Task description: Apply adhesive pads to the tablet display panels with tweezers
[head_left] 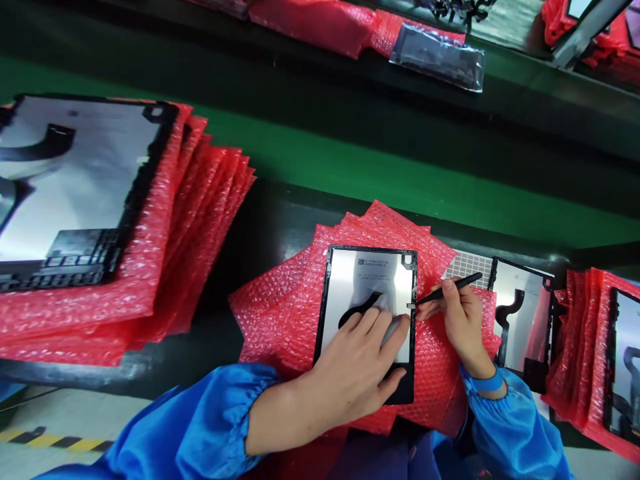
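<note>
A tablet display panel (pixel 395 280) with a silver back and black frame lies on a fanned pile of red bubble-wrap bags (pixel 280 307). My left hand (pixel 350 367) rests on the panel with its fingers apart, partly covering a curved black flex cable (pixel 369 303). My right hand (pixel 460 320) holds slim black tweezers (pixel 460 282) like a pen. Their tip is at the panel's right edge, beside a small light-coloured tab (pixel 411 306). I cannot tell whether the tip grips the tab.
Another display panel (pixel 515 303) lies to the right, by a white grid sheet (pixel 465 265). Bagged stacks topped with panels stand at far left (pixel 170 267) and far right (pixel 583 340). A clear-wrapped part (pixel 437 57) sits on the ledge above.
</note>
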### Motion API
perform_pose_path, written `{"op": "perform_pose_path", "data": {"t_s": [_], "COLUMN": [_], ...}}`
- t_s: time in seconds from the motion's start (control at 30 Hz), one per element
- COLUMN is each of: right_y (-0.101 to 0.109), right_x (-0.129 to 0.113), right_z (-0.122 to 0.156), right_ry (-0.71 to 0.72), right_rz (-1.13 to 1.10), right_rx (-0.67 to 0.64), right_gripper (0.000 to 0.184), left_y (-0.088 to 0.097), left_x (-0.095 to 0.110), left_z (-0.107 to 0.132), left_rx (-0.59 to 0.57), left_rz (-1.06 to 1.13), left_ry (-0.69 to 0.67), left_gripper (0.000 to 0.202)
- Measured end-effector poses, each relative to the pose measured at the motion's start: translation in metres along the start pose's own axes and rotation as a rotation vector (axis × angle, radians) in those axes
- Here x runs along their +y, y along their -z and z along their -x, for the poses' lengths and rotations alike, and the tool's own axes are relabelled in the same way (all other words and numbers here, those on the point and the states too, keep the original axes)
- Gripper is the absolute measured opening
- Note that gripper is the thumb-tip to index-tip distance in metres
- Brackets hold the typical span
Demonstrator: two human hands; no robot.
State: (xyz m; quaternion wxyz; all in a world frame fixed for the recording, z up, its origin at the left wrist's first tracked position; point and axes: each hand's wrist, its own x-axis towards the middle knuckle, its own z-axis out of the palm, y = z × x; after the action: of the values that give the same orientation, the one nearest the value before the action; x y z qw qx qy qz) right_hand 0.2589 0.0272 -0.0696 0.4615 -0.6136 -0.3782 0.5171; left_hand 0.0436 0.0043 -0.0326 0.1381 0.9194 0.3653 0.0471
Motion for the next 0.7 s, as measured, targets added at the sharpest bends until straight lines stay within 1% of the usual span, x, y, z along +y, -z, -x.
{"op": "perform_pose_path", "data": {"t_s": [0.23,0.47,0.7], "right_y": [-0.0009,-0.0034,-0.0031], "right_x": [0.0077,0.0058,0.0051], "right_z": [-0.001,-0.0022,-0.0015], "right_ry": [-0.012,-0.009,-0.022], "right_rz": [-0.068,-0.086,-0.053], "right_rx": [-0.023,-0.042,-0.034], "right_gripper": [0.042,0.044,0.046], "left_y": [0.0009,0.0048,0.0062], "left_x": [0.0019,0.001,-0.0005], "left_z": [-0.0015,-0.0035,-0.0082], "left_rx": [-0.029,-0.092,-0.116], "left_rz": [0.014,0.025,0.037], "left_ry": [0.016,0.026,0.044], "left_gripper": [0.07,0.07,0.082]}}
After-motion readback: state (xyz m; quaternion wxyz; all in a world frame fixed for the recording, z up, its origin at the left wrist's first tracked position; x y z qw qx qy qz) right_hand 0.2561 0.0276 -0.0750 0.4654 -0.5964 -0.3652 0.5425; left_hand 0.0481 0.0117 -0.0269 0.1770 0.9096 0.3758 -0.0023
